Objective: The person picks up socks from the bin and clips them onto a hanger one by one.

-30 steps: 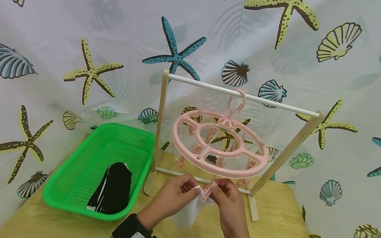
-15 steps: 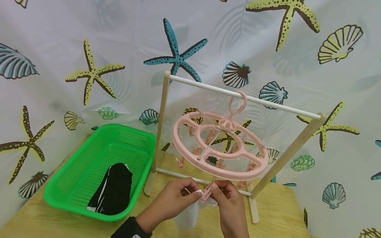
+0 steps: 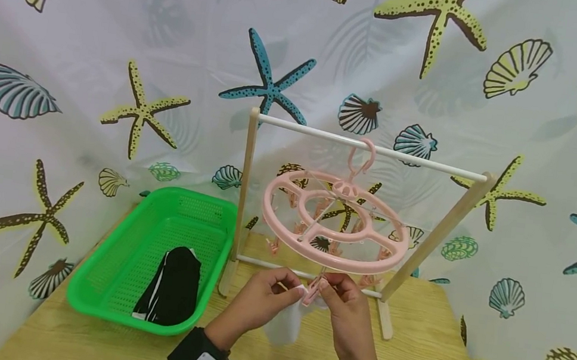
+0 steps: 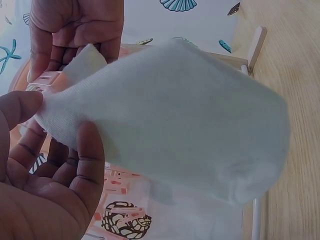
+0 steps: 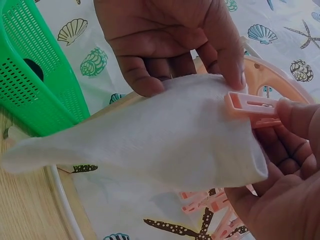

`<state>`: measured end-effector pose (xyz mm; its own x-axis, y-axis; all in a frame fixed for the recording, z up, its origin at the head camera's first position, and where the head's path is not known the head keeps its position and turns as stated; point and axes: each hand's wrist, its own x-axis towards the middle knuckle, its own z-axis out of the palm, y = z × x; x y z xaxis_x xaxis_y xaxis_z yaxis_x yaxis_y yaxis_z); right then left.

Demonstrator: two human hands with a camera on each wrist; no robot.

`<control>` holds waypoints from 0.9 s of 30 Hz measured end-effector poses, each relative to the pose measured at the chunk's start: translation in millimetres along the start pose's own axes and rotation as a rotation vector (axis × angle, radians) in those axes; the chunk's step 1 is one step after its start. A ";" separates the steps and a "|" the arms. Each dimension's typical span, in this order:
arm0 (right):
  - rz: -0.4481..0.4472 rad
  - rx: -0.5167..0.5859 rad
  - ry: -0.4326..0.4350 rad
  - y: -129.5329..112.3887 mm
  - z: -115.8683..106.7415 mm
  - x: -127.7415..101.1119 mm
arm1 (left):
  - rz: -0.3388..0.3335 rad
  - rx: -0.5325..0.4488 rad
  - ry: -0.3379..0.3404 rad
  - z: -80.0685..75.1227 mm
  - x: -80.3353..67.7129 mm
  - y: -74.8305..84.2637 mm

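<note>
Fixing a white cloth (image 3: 284, 325) into a peg (image 3: 312, 293) on the hanger (image 3: 343, 263)

From the head view, your left hand (image 3: 265, 297) pinches the upper edge of the cloth, which looks like a small sock and hangs below your fingers. Your right hand (image 3: 348, 307) pinches the peg just beside it, under the front rim of the hanger. The hanger hooks over the top bar of the rack (image 3: 420, 161). To your left, the basket (image 3: 104, 315) holds a black garment (image 3: 177, 286), apparently for a later turn.

From the left wrist, you have the cloth's edge between thumb and fingers, with its body stretching away from your grip. The peg meets that edge right by your thumb, your right hand behind it.

From the right wrist, your thumb lies on the far end of the peg, and its front end overlaps the cloth near the edge. You cannot tell from here whether both layers sit fully inside the bite.

The step in hand seems to be seating the edge in the peg. The next move likely calls for holding the cloth steady with your left hand, easing your right thumb off, then checking the grip before letting go.
</note>
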<state>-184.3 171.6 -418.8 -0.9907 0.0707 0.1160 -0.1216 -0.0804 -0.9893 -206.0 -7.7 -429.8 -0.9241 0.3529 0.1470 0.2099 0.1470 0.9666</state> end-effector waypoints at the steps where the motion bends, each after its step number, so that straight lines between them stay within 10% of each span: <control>1: 0.002 -0.003 -0.001 -0.3 0.0 -0.3 | 0.000 -0.003 -0.002 0.3 0.0 -0.1; 18: 0.035 -0.051 -0.055 -3.7 1.1 1.1 | 0.078 0.043 0.067 -3.2 -0.5 -11.2; 27: 0.044 -0.004 -0.043 -3.8 4.5 -0.2 | 0.154 0.107 0.221 -12.7 -4.8 -5.8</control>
<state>-183.9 167.4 -414.8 -0.9968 0.0244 0.0761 -0.0777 -0.0780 -0.9939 -206.9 -22.0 -433.4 -0.9234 0.1701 0.3442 0.3751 0.2079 0.9034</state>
